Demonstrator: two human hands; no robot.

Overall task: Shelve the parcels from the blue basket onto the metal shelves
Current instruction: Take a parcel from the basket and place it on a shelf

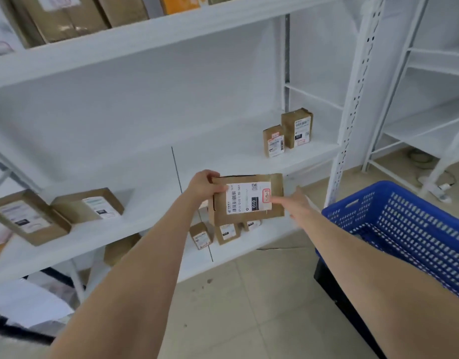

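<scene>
Parcel in left hand, upright boxes on shelf beyond, blue basket nearby

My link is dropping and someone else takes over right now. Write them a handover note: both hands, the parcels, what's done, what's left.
Left hand: grips the left edge of the held parcel, which is in front of the metal shelves with its label toward the camera.
Right hand: straight fingers touch the label and grip nothing.
Blue basket: at the right; no parcel shows in the part in view.
Done: upright parcels on the middle shelf at the right, lying parcels at the left, small parcels on the shelf below.
Left: shelve the held parcel, then check the basket.
</scene>
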